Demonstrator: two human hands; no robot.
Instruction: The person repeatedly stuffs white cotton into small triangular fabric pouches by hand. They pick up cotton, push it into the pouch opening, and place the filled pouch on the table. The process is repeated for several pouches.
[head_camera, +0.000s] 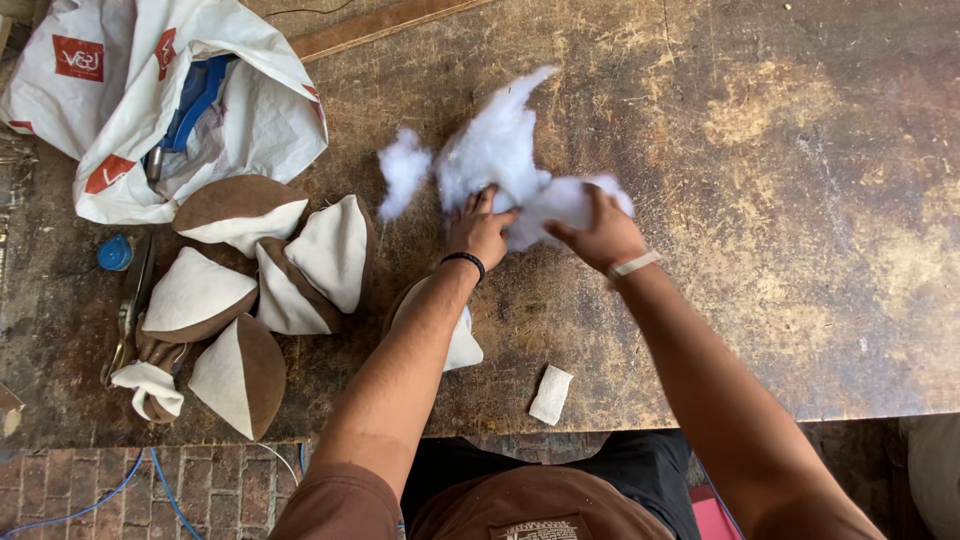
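A heap of white stuffing fibre (497, 150) lies on the worn wooden table (780, 200). My left hand (478, 228) presses down on the heap's lower edge, fingers spread into the fluff. My right hand (602, 233) grips a tuft of the same fibre (562, 203) and holds it beside the left hand. A smaller loose clump of fibre (402, 172) lies just left of the heap. Under my left forearm sits a brown-and-white fabric pouch (462, 343), partly hidden.
Several stuffed brown-and-white fabric wedges (300, 270) cluster at the left. A white plastic bag (160, 90) holding a blue tool lies at the top left. Scissors (130, 310), a blue cap (115, 253) and a small white fabric scrap (551, 394) are near the front edge.
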